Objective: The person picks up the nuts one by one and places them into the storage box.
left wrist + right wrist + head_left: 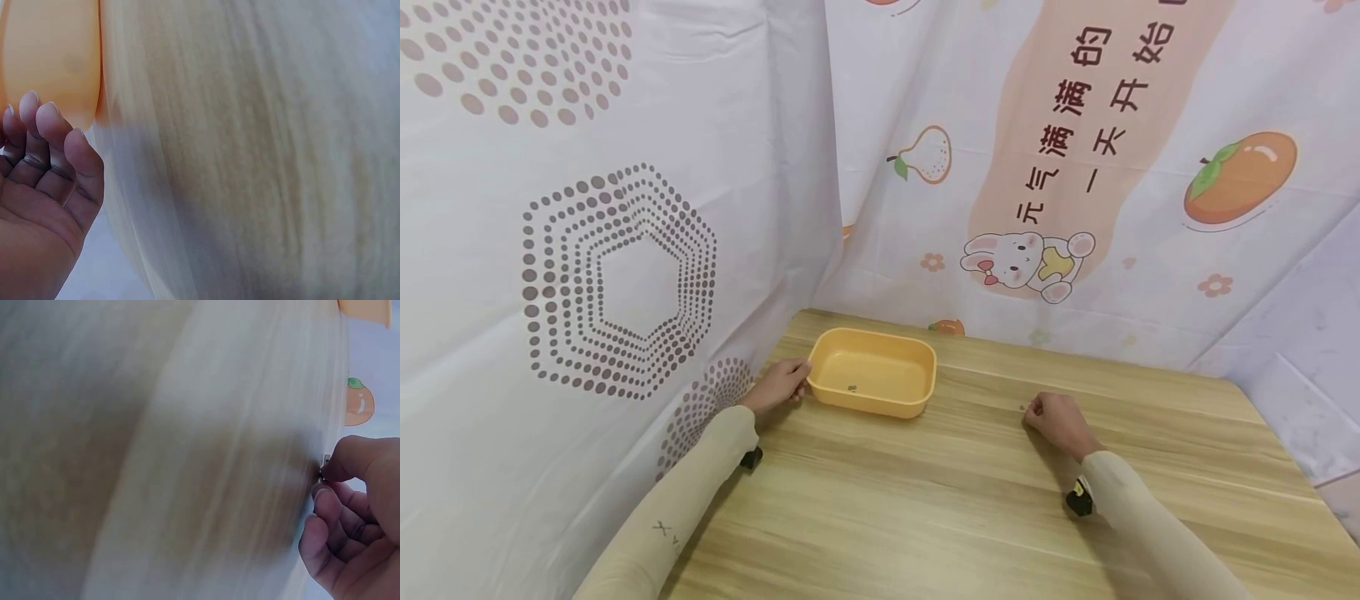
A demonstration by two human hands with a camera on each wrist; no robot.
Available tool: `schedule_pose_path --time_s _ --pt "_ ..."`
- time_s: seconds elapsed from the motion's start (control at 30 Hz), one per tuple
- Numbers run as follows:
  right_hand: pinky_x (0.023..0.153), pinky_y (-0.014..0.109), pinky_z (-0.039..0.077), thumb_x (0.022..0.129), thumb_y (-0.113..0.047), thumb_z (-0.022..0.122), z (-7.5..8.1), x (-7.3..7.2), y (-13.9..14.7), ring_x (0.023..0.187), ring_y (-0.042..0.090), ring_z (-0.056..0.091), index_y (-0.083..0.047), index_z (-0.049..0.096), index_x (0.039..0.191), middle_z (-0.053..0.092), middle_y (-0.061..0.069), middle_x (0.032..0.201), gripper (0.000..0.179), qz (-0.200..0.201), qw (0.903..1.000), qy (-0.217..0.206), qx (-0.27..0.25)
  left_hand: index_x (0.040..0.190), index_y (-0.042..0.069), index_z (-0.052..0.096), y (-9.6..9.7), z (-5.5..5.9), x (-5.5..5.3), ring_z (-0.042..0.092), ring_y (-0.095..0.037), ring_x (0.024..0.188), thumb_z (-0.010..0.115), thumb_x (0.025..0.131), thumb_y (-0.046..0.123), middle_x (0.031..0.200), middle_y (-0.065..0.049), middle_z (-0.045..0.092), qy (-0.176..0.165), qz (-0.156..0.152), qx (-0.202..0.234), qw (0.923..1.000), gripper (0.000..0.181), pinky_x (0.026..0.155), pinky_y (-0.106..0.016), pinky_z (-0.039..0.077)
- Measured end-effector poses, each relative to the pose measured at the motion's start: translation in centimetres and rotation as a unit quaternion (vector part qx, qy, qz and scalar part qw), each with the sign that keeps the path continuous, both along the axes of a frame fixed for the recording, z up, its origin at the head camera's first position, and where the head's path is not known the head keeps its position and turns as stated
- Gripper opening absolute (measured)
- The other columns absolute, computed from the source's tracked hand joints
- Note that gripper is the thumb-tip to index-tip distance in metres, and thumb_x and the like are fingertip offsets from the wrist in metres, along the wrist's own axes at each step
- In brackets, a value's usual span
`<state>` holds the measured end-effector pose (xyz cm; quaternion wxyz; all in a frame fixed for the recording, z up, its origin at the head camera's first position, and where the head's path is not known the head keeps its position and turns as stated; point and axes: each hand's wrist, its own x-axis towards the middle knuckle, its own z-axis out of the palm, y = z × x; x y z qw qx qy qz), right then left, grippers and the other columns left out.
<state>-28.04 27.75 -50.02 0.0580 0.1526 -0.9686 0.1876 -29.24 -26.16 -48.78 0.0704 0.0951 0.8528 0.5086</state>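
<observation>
A yellow plastic basin [872, 406] stands on the wooden table at the back left. My left hand [780, 385] holds its left end, and in the left wrist view the curled fingers [53, 128] lie against the basin's side [59, 56]. Inside the basin, near its front wall, lies a small dark item [852, 388], too small to make out. To the right of the basin, low over the table, my right hand [1060, 421] pinches a tiny shiny metal piece [326, 460] between thumb and forefinger. Its kind cannot be told, as the fingertips cover most of it.
The wooden table [880, 500] reaches back to a printed curtain [895, 250] and left to a dotted white curtain [760, 208]. Dark devices are strapped at the left wrist [751, 458] and the right wrist [1079, 498].
</observation>
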Motion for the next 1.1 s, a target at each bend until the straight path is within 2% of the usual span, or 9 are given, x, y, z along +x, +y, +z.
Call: schedule_pose_path --time_s 0.27,0.53,0.87,1.1 --pt "0.064 0.037 0.052 0.094 -0.007 0.064 -0.18 0.20 0.48 0.069 0.019 0.060 0.001 0.070 0.088 0.071 0.013 0.086 0.011 0.003 0.9999 -0.008 -0.013 0.094 0.002 0.061 0.05 0.09 0.04 0.051 -0.015 0.059 0.041 0.114 0.026 0.071 -0.005 0.058 -0.002 0.001 -0.002 1.0000 0.037 0.054 -0.025 0.047" --pt "0.066 0.041 0.056 0.096 -0.007 0.064 -0.16 0.28 0.60 0.078 0.027 0.068 0.002 0.070 0.091 0.072 0.014 0.087 0.012 0.006 0.9994 0.012 -0.032 0.093 0.002 0.061 0.00 -0.09 -0.17 0.052 -0.015 0.059 0.042 0.114 0.026 0.071 -0.006 0.058 0.001 0.001 0.001 1.0000 0.037 0.053 -0.025 0.046" --pt "0.067 0.039 0.054 0.098 -0.007 0.062 0.24 0.59 0.35 0.080 0.026 0.067 0.002 0.071 0.095 0.072 0.013 0.090 0.013 -0.001 0.9992 -0.006 -0.040 0.091 0.003 0.061 -0.08 -0.13 -0.15 0.053 -0.016 0.060 0.043 0.113 0.028 0.072 -0.006 0.059 0.002 0.005 -0.003 1.0000 0.038 0.054 -0.025 0.047" --pt "0.063 0.035 0.051 0.098 -0.007 0.061 0.33 0.70 0.14 0.077 0.022 0.065 -0.001 0.070 0.093 0.071 0.010 0.087 0.012 0.000 0.9991 0.000 -0.043 0.092 0.003 0.059 -0.04 -0.11 -0.19 0.053 -0.015 0.061 0.042 0.114 0.026 0.074 -0.008 0.059 0.001 0.003 0.001 1.0000 0.036 0.054 -0.025 0.048"
